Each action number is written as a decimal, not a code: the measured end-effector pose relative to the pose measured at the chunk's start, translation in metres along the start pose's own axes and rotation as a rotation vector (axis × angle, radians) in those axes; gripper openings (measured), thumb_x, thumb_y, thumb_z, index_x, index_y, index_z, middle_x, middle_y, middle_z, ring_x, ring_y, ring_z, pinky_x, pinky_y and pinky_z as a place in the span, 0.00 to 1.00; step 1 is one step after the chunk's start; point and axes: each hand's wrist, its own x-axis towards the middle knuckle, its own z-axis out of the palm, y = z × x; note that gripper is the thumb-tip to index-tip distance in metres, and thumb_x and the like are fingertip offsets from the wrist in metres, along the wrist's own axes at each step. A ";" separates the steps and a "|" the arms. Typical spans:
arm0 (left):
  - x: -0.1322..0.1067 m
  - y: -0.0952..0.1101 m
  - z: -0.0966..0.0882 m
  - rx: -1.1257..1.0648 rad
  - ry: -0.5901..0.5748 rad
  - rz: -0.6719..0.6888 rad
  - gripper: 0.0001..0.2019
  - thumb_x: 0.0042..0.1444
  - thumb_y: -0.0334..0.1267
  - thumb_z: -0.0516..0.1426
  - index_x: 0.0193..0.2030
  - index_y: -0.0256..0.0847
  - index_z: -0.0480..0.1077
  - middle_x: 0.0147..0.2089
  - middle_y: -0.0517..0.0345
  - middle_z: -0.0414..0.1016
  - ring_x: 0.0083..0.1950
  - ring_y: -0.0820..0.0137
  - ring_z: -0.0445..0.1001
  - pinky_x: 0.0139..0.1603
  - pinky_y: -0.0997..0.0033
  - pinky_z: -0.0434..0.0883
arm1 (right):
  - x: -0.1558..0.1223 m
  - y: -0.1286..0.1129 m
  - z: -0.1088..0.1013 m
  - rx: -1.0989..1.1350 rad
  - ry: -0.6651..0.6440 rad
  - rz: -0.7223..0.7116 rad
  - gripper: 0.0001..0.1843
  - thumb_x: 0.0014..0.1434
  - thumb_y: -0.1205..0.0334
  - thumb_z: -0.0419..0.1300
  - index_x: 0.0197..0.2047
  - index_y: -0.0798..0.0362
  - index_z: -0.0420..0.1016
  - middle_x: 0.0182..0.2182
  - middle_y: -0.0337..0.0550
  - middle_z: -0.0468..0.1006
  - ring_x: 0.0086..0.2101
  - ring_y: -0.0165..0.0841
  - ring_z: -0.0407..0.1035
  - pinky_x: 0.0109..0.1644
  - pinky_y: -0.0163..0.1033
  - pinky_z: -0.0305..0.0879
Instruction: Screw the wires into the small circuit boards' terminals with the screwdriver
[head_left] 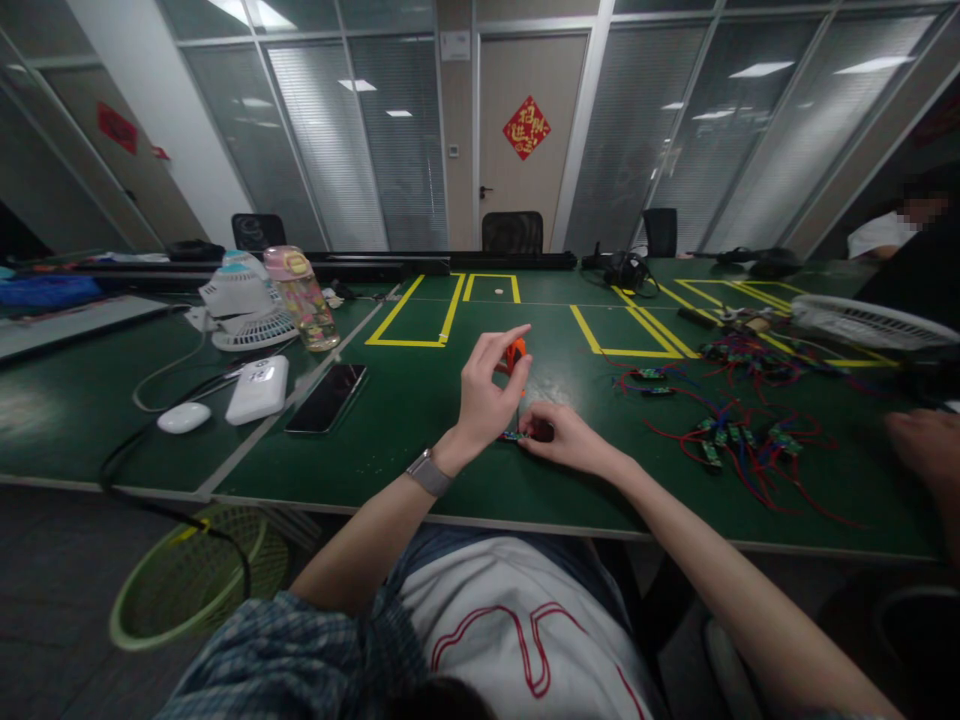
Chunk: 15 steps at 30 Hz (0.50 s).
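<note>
My left hand [491, 385] is closed round the orange-and-black handle of a screwdriver [516, 354], held upright. Its thin dark shaft points down at a small green circuit board [513, 436] lying on the table. My right hand [564, 437] pinches the right end of that board between thumb and fingers, partly hiding it. Whether the screwdriver's tip touches the board is too small to tell. To the right lies a tangle of small circuit boards [742, 436] with red and blue wires, and two more boards [651, 374] sit just behind it.
On the green table [420, 450], a phone [327, 398], white power bank [257, 389], white mouse [184, 418], bottle [304, 300] and small fan [244, 305] stand left. Yellow tape [409, 343] marks rectangles. Another person's hand [926, 445] rests at right. Below left is a green basket [135, 610].
</note>
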 end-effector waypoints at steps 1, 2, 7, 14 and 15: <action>0.000 0.000 0.000 -0.002 0.001 -0.002 0.15 0.63 0.33 0.56 0.56 0.44 0.70 0.44 0.55 0.71 0.43 0.72 0.71 0.37 0.76 0.73 | 0.000 0.000 0.000 0.000 -0.001 0.002 0.03 0.52 0.68 0.62 0.32 0.54 0.72 0.26 0.37 0.71 0.26 0.29 0.64 0.31 0.34 0.61; 0.000 0.000 0.000 -0.006 0.002 -0.004 0.15 0.63 0.33 0.56 0.56 0.44 0.69 0.44 0.55 0.71 0.43 0.72 0.71 0.37 0.76 0.73 | 0.000 -0.001 0.000 0.000 -0.002 0.002 0.03 0.52 0.68 0.62 0.32 0.55 0.72 0.26 0.37 0.71 0.26 0.29 0.64 0.31 0.34 0.61; 0.000 -0.001 0.000 -0.002 0.011 0.008 0.15 0.63 0.34 0.56 0.56 0.43 0.70 0.44 0.55 0.71 0.43 0.73 0.71 0.37 0.77 0.73 | 0.000 -0.001 0.000 -0.002 -0.005 0.002 0.03 0.52 0.69 0.62 0.32 0.55 0.72 0.27 0.38 0.72 0.26 0.29 0.65 0.31 0.34 0.62; 0.000 0.000 0.000 0.006 0.031 0.019 0.14 0.63 0.33 0.56 0.55 0.45 0.70 0.44 0.55 0.71 0.44 0.72 0.71 0.37 0.76 0.73 | 0.001 0.000 0.000 -0.004 0.000 -0.004 0.04 0.51 0.70 0.63 0.32 0.55 0.72 0.27 0.38 0.72 0.26 0.28 0.65 0.31 0.34 0.62; 0.000 0.000 0.000 0.007 0.033 0.019 0.14 0.63 0.33 0.56 0.55 0.45 0.70 0.44 0.55 0.71 0.44 0.72 0.71 0.37 0.75 0.73 | 0.001 0.000 0.000 -0.004 0.000 -0.004 0.04 0.51 0.70 0.63 0.32 0.55 0.72 0.27 0.38 0.72 0.26 0.28 0.65 0.31 0.34 0.62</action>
